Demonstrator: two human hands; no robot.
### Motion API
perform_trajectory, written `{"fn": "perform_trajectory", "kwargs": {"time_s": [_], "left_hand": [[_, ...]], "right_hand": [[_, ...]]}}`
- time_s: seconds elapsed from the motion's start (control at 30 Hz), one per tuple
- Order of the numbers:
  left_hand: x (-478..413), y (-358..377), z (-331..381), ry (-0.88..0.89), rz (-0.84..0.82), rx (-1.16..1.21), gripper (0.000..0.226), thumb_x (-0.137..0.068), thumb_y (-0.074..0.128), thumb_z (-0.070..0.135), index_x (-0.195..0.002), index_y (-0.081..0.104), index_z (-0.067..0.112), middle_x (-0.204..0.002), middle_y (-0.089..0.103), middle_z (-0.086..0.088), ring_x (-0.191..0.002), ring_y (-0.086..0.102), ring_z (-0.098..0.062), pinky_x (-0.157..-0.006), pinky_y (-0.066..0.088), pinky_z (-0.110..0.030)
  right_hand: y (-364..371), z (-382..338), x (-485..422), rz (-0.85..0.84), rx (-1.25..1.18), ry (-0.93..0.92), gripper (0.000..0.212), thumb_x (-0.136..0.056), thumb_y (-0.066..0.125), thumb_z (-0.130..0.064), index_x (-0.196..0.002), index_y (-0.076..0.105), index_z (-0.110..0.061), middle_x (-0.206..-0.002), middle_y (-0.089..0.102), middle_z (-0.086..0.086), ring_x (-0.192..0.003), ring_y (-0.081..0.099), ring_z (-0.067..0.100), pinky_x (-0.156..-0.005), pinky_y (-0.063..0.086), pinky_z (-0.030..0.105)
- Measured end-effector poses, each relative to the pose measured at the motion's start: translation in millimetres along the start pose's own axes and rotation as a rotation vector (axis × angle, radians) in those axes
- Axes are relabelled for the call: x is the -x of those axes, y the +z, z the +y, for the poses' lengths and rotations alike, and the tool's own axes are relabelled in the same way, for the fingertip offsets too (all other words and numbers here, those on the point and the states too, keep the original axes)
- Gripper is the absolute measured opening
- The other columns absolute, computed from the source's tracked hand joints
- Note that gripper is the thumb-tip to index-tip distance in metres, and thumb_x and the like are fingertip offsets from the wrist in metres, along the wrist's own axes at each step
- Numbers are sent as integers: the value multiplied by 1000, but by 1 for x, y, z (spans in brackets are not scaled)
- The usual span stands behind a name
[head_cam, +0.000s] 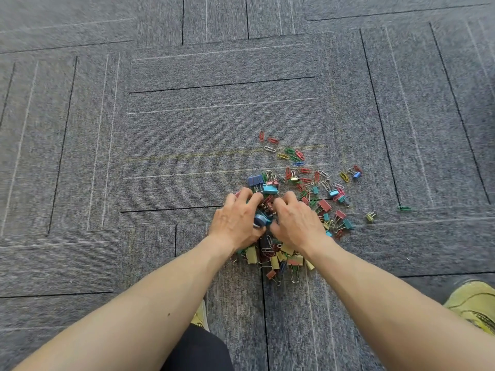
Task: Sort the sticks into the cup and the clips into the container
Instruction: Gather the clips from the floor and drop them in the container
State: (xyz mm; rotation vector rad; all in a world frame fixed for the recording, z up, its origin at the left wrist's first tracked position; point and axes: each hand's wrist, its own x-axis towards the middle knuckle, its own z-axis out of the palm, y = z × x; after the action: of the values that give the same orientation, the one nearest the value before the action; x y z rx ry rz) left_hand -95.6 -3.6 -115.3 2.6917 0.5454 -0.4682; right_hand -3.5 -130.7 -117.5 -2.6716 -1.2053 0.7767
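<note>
A heap of coloured binder clips and paper clips point(302, 183) lies on the grey carpet, spread toward the right. My left hand point(238, 220) and my right hand point(297, 223) are cupped side by side over the near part of the heap, fingers curled around a bunch of clips, with a blue clip point(261, 219) showing between them. Yellow and red binder clips point(278, 259) lie under my wrists. No sticks, cup or container appear in the view.
Grey carpet tiles point(214, 116) with dark and white lines cover the floor. A lone green paper clip point(404, 208) and a yellow binder clip point(370, 216) lie off to the right. My yellow shoes point(474, 303) show at the bottom, the left one point(200, 315) partly hidden.
</note>
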Motion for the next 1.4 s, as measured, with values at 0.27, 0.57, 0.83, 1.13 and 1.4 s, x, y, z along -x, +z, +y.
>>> {"fn": "perform_trajectory", "kwargs": {"time_s": [0.27, 0.57, 0.83, 1.13, 1.4], "left_hand": [[0, 2, 15, -1, -36, -81, 46, -91, 54, 46, -130, 39, 27, -131, 33, -7, -114, 42, -31, -78, 52, -43], [-8, 4, 8, 66, 5, 99, 31, -92, 59, 32, -119, 50, 19, -110, 56, 1, -97, 55, -19, -82, 47, -29], [-21, -26, 12, -155, 9, 769, 5, -94, 61, 19, -94, 56, 15, -89, 60, -1, -79, 58, -15, -74, 51, -25], [-9, -61, 31, -286, -55, 1049, 10, -95, 56, 25, -93, 54, 15, -72, 46, 4, -56, 39, -10, -50, 35, -22], [15, -153, 69, -118, 23, 987, 7, -97, 56, 22, -93, 55, 17, -80, 53, -4, -69, 49, -19, -66, 46, -30]], "right_hand": [[-3, 14, 2, -41, -23, 18, 35, -85, 66, -33, -104, 46, -12, -110, 36, 8, -85, 52, 27, -72, 52, 38], [-7, 18, 3, -61, -200, 80, 9, -90, 59, -19, -88, 52, -13, -89, 42, 1, -78, 57, 26, -69, 46, 35], [-37, 33, -6, -21, -601, 172, 12, -90, 62, -19, -79, 61, -15, -72, 61, -2, -53, 50, 8, -44, 38, 15], [-87, 29, 14, 67, -922, 182, 13, -81, 63, -11, -70, 58, -8, -59, 49, -1, -51, 39, 12, -45, 32, 26], [-171, 18, 49, 95, -950, 87, 22, -86, 63, -7, -66, 55, -12, -59, 54, -2, -43, 43, 3, -43, 36, 24]]}}
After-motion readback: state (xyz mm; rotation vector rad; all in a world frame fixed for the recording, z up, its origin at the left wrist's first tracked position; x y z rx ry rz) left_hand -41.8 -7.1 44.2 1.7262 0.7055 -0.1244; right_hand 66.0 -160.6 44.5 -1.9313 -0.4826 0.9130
